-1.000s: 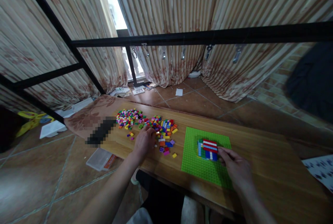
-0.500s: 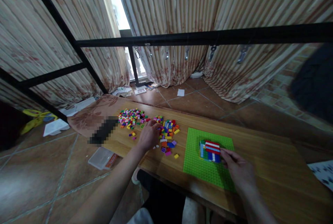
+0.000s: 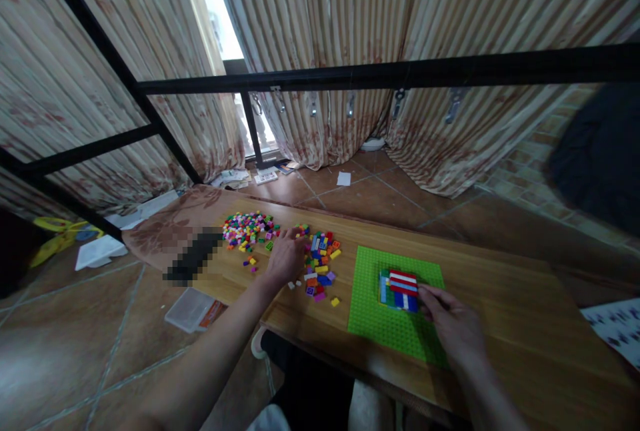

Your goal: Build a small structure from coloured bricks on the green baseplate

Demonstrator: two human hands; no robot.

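My right hand (image 3: 453, 324) pinches the right edge of a small toy brick model (image 3: 400, 289) with thumb and index finger. Red and white stripes top the model, with blue, green and light blue bricks beside and below them. It rests on a green baseplate (image 3: 367, 317). My left hand (image 3: 287, 257) reaches into loose toy bricks (image 3: 320, 261), its fingers bent and somewhat apart. Nothing shows in it, though its fingertips are partly hidden.
A heap of small coloured bricks (image 3: 245, 225) lies farther left on the wooden table (image 3: 520, 324). A pixelated dark object (image 3: 195, 257) is at the table's left end. A clear plastic box (image 3: 187, 309) is on the floor. A black rail (image 3: 330, 77) crosses before the curtains.
The view has shifted slightly, so the table and bricks appear a little farther left. My left hand's fingers have moved slightly among the bricks; my right hand keeps its grip on the model.
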